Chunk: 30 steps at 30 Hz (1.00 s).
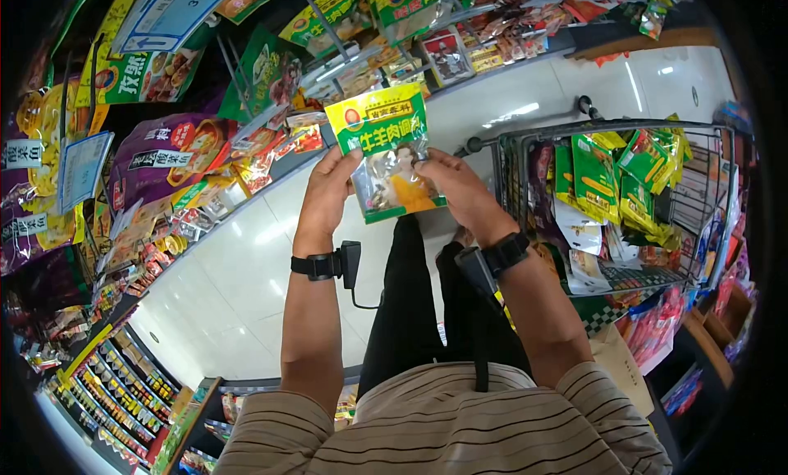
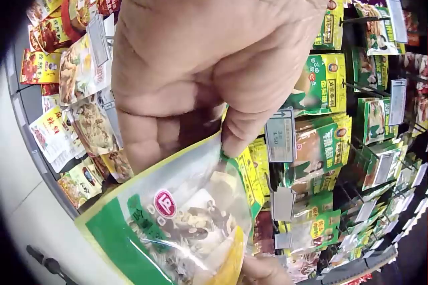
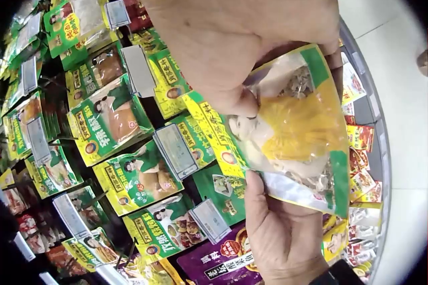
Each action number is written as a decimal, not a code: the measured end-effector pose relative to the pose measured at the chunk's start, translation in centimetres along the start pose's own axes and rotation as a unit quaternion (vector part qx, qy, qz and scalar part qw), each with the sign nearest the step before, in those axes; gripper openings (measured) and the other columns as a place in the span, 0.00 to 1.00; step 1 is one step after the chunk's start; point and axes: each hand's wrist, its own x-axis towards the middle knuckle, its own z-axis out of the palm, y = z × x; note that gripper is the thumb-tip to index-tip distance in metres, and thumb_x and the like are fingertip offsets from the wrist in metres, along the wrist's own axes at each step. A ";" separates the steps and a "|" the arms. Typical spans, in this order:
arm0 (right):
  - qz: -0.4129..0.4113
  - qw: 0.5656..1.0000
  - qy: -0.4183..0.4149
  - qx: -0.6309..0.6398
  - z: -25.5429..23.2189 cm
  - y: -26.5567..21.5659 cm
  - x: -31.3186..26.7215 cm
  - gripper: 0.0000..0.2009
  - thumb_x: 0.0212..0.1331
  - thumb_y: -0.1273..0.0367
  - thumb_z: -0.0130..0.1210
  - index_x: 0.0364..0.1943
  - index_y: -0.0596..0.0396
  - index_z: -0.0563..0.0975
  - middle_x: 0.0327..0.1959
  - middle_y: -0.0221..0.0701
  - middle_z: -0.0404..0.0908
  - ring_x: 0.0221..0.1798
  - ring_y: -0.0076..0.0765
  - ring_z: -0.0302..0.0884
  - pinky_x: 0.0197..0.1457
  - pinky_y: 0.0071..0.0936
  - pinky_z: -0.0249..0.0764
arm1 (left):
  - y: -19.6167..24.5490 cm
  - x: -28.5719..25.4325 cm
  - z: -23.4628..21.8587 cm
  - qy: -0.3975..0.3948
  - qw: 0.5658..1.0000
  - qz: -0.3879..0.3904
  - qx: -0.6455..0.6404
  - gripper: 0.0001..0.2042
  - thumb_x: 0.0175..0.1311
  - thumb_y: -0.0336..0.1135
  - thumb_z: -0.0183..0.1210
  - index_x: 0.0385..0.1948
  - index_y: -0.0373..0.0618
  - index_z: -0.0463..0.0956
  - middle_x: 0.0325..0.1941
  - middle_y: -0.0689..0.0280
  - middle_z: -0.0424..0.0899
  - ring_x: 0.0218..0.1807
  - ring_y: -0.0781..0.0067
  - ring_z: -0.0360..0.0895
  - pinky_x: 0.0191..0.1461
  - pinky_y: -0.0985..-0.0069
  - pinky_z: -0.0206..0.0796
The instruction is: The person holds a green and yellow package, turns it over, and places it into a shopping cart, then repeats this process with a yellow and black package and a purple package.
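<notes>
A green and yellow seasoning packet (image 1: 392, 159) with a clear window is held up in front of the body, its printed face toward me. My left hand (image 1: 327, 192) pinches its left edge, thumb on the front. At the right edge my right hand (image 1: 464, 192) grips it, thumb over the window. Up close in the left wrist view, the packet (image 2: 180, 218) shows pale and dark dried pieces and a yellow patch inside. From the right wrist, the packet (image 3: 287, 138) spans both hands, the right thumb pressing its front.
A wire shopping cart (image 1: 599, 130) with several green and yellow packets (image 1: 595, 179) stands at my right. Shelves of hanging packets run along the left and front, including a purple bag (image 1: 168, 155) and blue-white price tags (image 1: 176, 15). Pale floor tiles (image 1: 238, 261) lie below.
</notes>
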 end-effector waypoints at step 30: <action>-0.161 0.979 -0.025 -0.121 4.5 -9.3 4.8 0.21 0.71 0.62 0.50 0.63 0.55 0.71 0.55 0.39 0.79 0.56 0.36 0.80 0.56 0.31 0.75 | 3.2 5.9 0.0 0.079 0.971 0.219 0.055 0.16 0.72 0.38 0.57 0.55 0.41 0.78 0.52 0.71 0.81 0.52 0.84 0.72 0.59 0.81 0.62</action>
